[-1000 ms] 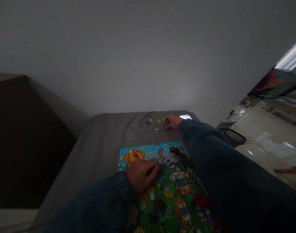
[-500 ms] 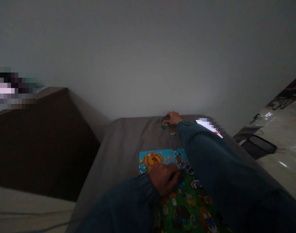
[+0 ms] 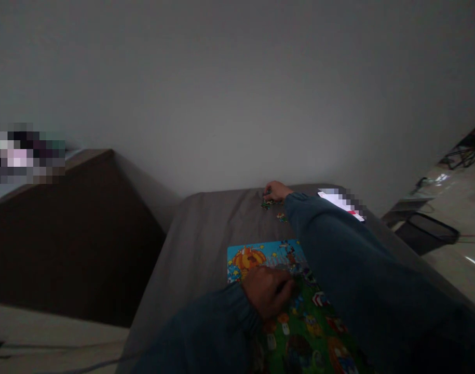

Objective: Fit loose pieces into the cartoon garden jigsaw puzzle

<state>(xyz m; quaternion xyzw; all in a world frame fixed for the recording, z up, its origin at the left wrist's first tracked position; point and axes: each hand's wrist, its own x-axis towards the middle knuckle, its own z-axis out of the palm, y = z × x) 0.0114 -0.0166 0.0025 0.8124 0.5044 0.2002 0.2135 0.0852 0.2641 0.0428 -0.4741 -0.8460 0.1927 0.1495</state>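
A colourful cartoon jigsaw puzzle [image 3: 247, 257], with an orange pumpkin house in its upper left corner, lies in front of me. My left hand [image 3: 267, 292] rests on its middle with curled fingers; whatever may be under them is hidden. Stretched toward the far edge, my right hand [image 3: 276, 191] pinches a small greenish puzzle piece [image 3: 267, 192], dim and partly covered by the fingers. Just below that hand sit several loose puzzle pieces [image 3: 265, 205]. Another loose piece [image 3: 281, 217] lies nearer the puzzle. My right sleeve covers the puzzle's right side.
Grey cloth [image 3: 206, 223] covers the surface, which meets a plain wall [image 3: 221, 104]. A bright-screened phone [image 3: 340, 204] lies at the far right. To the left stands a dark brown cabinet [image 3: 73, 244]; a dark chair [image 3: 426, 231] is on the right.
The view has shifted slightly. My right fingers have drawn closer together over the loose pieces, and the dark piece at their tips has tilted. My left hand stays on the puzzle.
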